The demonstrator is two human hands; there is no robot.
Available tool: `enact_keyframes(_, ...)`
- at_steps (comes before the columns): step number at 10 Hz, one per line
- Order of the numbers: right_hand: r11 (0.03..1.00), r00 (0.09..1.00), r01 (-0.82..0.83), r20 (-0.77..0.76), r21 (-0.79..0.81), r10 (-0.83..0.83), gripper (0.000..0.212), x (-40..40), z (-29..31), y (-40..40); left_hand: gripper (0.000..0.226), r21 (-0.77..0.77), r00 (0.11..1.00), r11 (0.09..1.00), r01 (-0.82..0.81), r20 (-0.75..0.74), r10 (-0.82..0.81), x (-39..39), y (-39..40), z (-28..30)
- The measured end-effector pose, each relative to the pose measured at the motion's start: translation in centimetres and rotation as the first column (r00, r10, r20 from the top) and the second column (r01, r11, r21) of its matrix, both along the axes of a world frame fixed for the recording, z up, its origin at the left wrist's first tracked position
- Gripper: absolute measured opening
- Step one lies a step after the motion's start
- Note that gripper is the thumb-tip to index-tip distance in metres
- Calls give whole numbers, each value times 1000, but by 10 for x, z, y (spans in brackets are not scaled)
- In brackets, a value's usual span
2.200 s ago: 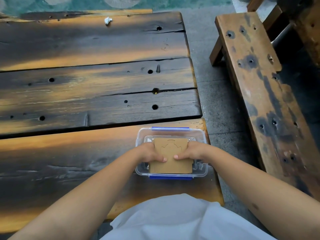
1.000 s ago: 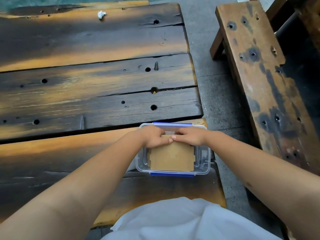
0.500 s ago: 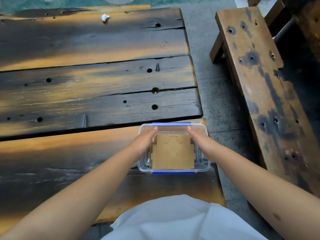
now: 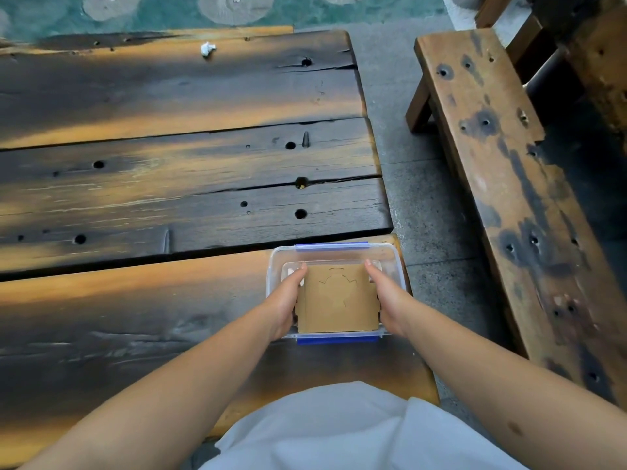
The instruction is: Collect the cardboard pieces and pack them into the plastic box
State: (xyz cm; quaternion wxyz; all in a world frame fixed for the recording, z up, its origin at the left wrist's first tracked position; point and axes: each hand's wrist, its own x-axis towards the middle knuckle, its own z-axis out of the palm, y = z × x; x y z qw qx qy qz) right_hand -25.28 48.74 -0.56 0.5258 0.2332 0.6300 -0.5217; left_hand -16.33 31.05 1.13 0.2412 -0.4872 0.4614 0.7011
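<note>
Cardboard pieces [image 4: 339,300], thin, brown and flat, are stacked inside the clear plastic box [image 4: 334,253], which sits between the two hands on the near right corner of the wooden tabletop [image 4: 169,184]. Left hand [image 4: 288,300] is laid along the stack's left edge, fingers fairly straight and pointing forward, apparently squaring the stack rather than gripping it; whether the thumb is hooked under is not shown. Cardboard is judged light, fairly stiff, easily bent at notched corners, not slippery; it is best taken by opposite side edges. Box is judged light, rigid and smooth, likely to slide on the wood if pushed. Right hand [image 4: 386,300] mirrors the left, flat against the stack's right edge, nothing clearly pinched. Blue clips [image 4: 330,246] are seen just beyond the fingertips and just before the wrists. No lid is in view. Number of pieces in the stack cannot be counted; lower layers are hidden. White scrap [image 4: 207,49] lies far beyond the hands, unidentifiable. Wooden bench [image 4: 509,171] stands well right of the right hand, partly cut off.
</note>
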Motion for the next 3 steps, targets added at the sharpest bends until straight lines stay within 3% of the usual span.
enact_keyframes(1, 1000, 1000, -2, 8, -5, 2, 69, -1, 2, 0, 49, -18, 1000, 1000, 1, 20, -1, 0, 4, 3)
enact_keyframes(2, 1000, 999, -24, 38, 8, 24, 83, -1, 7, -1, 52, -30, 1000, 999, 30, 11, -29, -1, 1, 3)
enact_keyframes(3, 981, 988, -118, -81, 154, 132, 97, -3, 16, 0, 64, -338, 992, 936, 98, -37, -118, 3, -1, 9)
